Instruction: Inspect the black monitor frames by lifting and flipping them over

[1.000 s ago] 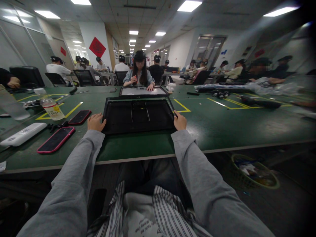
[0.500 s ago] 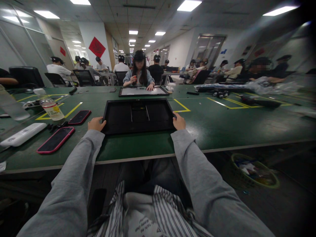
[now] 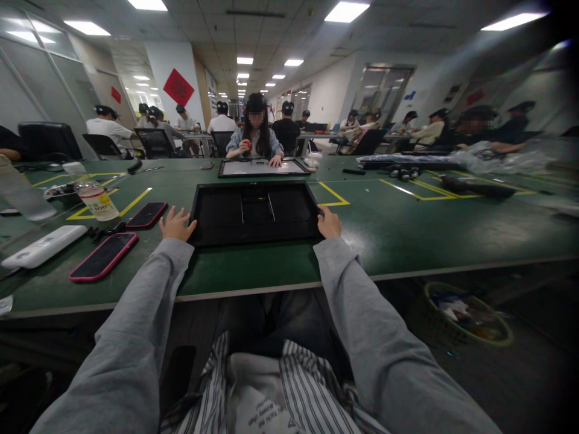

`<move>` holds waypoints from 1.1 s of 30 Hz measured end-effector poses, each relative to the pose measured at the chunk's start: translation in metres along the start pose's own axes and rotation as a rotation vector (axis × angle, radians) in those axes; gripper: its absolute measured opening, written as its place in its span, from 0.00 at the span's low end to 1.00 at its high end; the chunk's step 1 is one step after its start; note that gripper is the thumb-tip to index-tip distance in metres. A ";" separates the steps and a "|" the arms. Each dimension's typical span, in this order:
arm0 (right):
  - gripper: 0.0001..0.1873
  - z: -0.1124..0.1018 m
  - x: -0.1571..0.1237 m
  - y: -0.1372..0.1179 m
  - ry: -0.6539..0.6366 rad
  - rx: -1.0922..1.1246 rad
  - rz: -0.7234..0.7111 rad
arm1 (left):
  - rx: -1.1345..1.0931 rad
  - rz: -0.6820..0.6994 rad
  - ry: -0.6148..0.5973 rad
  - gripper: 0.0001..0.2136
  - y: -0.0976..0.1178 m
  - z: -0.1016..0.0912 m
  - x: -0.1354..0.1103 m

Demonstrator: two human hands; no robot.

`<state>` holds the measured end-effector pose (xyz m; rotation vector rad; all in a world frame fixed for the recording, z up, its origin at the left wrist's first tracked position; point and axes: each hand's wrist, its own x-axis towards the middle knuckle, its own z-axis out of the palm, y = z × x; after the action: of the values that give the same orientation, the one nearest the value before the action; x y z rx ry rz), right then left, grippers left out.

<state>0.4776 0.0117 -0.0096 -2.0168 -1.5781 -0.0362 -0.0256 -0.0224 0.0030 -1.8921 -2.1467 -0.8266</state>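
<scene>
A black rectangular panel (image 3: 254,212) lies flat on the green table (image 3: 407,229) in front of me. My left hand (image 3: 176,224) rests at its near left corner with the fingers spread apart, holding nothing. My right hand (image 3: 329,222) is at the near right corner, fingers curled against the panel's edge. Both arms wear grey sleeves.
Left of the panel lie a pink-cased phone (image 3: 104,255), a red-cased phone (image 3: 147,214), a white device (image 3: 43,245) and a bottle (image 3: 93,197). Across the table a seated person works on another panel (image 3: 263,167). A basket (image 3: 468,313) stands on the floor at right.
The panel was tilted up at its far edge a second ago and now lies flat. My left hand has loosened and spread its fingers.
</scene>
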 end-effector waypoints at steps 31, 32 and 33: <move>0.27 0.003 0.002 0.003 -0.013 -0.013 0.008 | 0.050 -0.026 -0.033 0.19 -0.003 0.003 0.005; 0.27 0.003 0.002 0.003 -0.014 -0.012 0.008 | 0.050 -0.025 -0.032 0.19 -0.004 0.004 0.005; 0.27 0.003 0.001 0.003 -0.014 -0.011 0.009 | 0.050 -0.021 -0.028 0.19 -0.006 0.005 0.006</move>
<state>0.4796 0.0139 -0.0128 -2.0369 -1.5802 -0.0273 -0.0311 -0.0153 -0.0002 -1.8712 -2.1860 -0.7467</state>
